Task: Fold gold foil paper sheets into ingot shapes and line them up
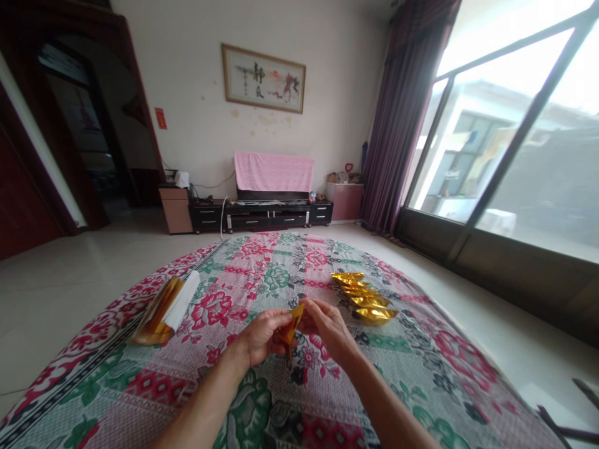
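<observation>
Between my hands, above the middle of the flowered cloth, is a small folded piece of gold foil paper (291, 329), held upright and slanted. My left hand (264, 335) pinches it from the left, thumb on top. My right hand (327, 325) grips its upper right edge with thumb and fingertips, some of them hidden behind the paper. To the right of my right hand stands a row of several shiny folded gold paper ingots (377, 316). On the left lies a bundle of gold paper sheets (161, 312) with a white sheet (184, 300) along its side.
A patterned cloth (276, 277) covers the round table surface under my hands. Beyond it, a low black cabinet (262, 219) stands by the wall with a pink cloth (274, 171) draped above. Large windows (515, 143) and a purple curtain (393, 125) are on the right.
</observation>
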The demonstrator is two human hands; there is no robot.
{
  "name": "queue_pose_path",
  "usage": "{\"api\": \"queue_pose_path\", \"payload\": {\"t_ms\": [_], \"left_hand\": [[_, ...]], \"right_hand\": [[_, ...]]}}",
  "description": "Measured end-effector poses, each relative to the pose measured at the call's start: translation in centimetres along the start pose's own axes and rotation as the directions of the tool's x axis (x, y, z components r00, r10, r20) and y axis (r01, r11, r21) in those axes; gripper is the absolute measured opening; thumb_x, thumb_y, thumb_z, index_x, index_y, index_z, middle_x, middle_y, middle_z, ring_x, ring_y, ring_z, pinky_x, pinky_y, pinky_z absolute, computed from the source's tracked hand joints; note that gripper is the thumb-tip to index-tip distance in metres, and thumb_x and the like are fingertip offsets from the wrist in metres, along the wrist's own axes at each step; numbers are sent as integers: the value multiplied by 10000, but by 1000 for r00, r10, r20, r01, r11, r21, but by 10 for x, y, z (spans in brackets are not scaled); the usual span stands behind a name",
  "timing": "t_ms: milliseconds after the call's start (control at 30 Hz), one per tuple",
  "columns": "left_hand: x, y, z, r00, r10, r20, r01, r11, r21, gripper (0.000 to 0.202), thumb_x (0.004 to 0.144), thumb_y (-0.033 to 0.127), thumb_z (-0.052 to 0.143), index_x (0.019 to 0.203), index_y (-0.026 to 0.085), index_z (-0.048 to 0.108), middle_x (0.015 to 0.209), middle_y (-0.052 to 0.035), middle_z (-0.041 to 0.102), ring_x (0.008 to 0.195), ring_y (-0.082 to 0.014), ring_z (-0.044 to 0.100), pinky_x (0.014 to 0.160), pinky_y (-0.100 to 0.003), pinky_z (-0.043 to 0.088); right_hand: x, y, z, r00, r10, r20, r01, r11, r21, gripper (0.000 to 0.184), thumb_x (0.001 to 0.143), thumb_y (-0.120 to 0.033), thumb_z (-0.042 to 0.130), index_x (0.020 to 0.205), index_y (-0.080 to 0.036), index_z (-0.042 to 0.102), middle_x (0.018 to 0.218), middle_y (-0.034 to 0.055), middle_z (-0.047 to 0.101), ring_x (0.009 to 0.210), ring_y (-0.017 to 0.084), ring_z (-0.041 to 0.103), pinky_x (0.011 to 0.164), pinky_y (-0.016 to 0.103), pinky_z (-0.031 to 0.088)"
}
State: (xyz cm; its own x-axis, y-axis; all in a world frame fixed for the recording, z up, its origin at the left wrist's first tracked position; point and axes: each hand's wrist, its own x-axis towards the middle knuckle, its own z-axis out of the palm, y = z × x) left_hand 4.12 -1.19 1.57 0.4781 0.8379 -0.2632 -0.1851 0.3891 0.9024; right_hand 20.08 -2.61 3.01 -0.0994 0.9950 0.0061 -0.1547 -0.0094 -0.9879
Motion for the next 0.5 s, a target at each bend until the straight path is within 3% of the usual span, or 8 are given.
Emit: {"api": "queue_pose_path", "payload": {"t_ms": [100, 200, 333, 500], "left_hand": [[-3, 4, -1, 996, -83, 45, 87, 990, -113, 189, 710, 281, 634, 788, 138, 538, 585, 24, 581, 443, -107, 584, 333, -152, 359], [-5, 7, -2, 987, -145, 71, 157, 967, -200, 133, 742, 233, 599, 802, 124, 552, 581, 8, 605, 422, -93, 578, 334, -137, 350], [-4, 7, -6, 976, -189, 105, 210, 944, -256, 108, 768, 197, 571, 832, 109, 573, 559, -3, 607, 411, -80, 576, 346, -119, 368], [-2, 4, -10, 972, -144, 187, 188, 952, -243, 188, 769, 194, 590, 943, 124, 581, 606, -9, 615, 436, -67, 580, 362, -107, 382]], "right_hand": [[-2, -1, -3, 995, -29, 98, 28, 1000, 5, 392, 711, -386, 602, 1031, -159, 608, 731, 18, 634, 645, 126, 595, 623, 247, 469], [-5, -3, -5, 983, -76, 168, 83, 996, -31, 384, 676, -274, 618, 1050, -189, 601, 840, 26, 650, 743, 147, 589, 679, 262, 464], [-7, -5, -6, 960, -160, 228, 172, 984, -34, 306, 691, -311, 640, 974, -197, 632, 948, 38, 650, 865, 174, 578, 796, 306, 447], [-6, -7, -6, 947, -208, 246, 220, 975, -24, 210, 706, -362, 648, 817, -184, 657, 1023, 47, 640, 963, 191, 557, 886, 326, 406]]}}
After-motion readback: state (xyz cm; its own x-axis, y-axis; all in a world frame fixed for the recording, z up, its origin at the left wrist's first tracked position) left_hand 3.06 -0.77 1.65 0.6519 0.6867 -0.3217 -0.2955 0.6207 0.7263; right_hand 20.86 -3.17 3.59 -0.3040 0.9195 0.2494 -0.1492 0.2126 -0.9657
